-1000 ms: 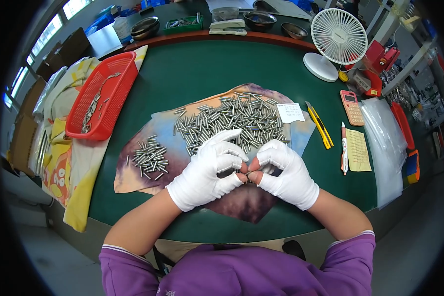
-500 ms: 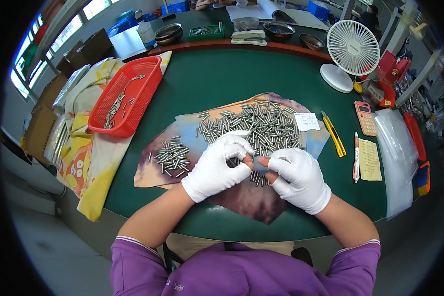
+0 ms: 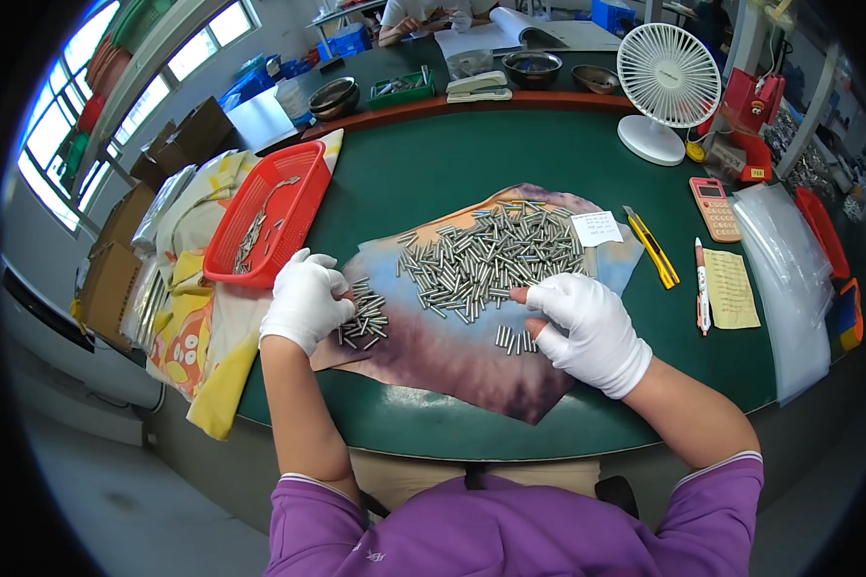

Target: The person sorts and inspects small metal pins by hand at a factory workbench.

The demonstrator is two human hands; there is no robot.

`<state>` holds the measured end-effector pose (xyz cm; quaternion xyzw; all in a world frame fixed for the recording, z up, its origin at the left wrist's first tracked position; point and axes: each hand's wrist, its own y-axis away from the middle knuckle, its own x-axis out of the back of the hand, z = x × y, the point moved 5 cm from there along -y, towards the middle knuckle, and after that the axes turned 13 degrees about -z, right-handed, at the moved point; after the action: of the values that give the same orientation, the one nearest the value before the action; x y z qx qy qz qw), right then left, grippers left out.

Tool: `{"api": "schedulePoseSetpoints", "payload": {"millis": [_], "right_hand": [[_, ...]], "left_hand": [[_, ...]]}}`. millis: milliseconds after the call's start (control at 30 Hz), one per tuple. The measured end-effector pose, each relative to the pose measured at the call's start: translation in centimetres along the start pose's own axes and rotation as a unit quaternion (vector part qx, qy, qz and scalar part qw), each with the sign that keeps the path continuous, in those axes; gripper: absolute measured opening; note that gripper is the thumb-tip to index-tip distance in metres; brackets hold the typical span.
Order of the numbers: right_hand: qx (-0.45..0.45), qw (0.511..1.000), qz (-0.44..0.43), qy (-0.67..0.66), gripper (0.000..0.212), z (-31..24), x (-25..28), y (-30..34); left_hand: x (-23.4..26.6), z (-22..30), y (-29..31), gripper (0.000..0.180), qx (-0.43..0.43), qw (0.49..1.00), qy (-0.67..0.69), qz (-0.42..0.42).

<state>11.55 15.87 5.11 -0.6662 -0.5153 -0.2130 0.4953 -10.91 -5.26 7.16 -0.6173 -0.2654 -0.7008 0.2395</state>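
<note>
Short metal pins lie in a large pile (image 3: 496,255) on a tie-dyed cloth (image 3: 452,370), with a smaller pile (image 3: 364,322) at its left. My left hand (image 3: 303,303), in a white glove with bare fingertips, is at the left edge of the small pile. Its fingers are curled, and whatever they may hold is hidden. My right hand (image 3: 592,332), gloved the same way, hovers at the lower right of the large pile. Its thumb and forefinger are apart with nothing visible between them. Beside them lies a short row of pins (image 3: 517,340).
A red basket (image 3: 303,207) with some metal pieces stands on a patterned cloth at left. On the right are a paper slip (image 3: 597,229), yellow cutter (image 3: 654,252), calculator (image 3: 715,209), pen (image 3: 702,288), note (image 3: 731,290), plastic bags (image 3: 784,288) and white fan (image 3: 666,82). Another person sits across the table.
My left hand has moved left from beside my right hand to the small pile. My right hand has stayed near the large pile, and the row of pins is now uncovered. The view has shifted.
</note>
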Motion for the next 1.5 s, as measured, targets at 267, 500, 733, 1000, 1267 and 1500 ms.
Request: {"api": "schedulePoseSetpoints", "payload": {"millis": [267,500,733,1000,1267,1500], "right_hand": [[-0.026,0.999,-0.032,0.008,0.024,0.3,-0.4,-0.1],[-0.093,0.985,-0.138,0.055,0.028,-0.5,-0.4,0.3],[-0.119,0.977,-0.174,0.023,0.037,0.1,-1.5,0.8],[-0.103,0.981,-0.163,0.031,0.033,0.0,-1.7,0.9],[-0.072,0.987,-0.140,0.035,0.028,-0.1,-1.5,0.4],[-0.060,0.989,-0.136,-0.011,0.020,0.3,-2.2,0.5]], "left_hand": [[-0.2,4.0,-0.6,0.015,-0.176,0.980,0.089,0.034],[-2.0,11.2,0.5,0.023,-0.360,0.928,0.091,0.033],[-4.3,13.3,0.3,0.033,-0.344,0.933,0.103,0.037],[-5.4,13.5,-0.1,0.032,-0.349,0.928,0.128,0.028],[-4.7,12.5,0.3,0.022,-0.340,0.926,0.163,0.002],[-4.5,12.9,0.5,0.014,-0.382,0.912,0.148,-0.014]]}}
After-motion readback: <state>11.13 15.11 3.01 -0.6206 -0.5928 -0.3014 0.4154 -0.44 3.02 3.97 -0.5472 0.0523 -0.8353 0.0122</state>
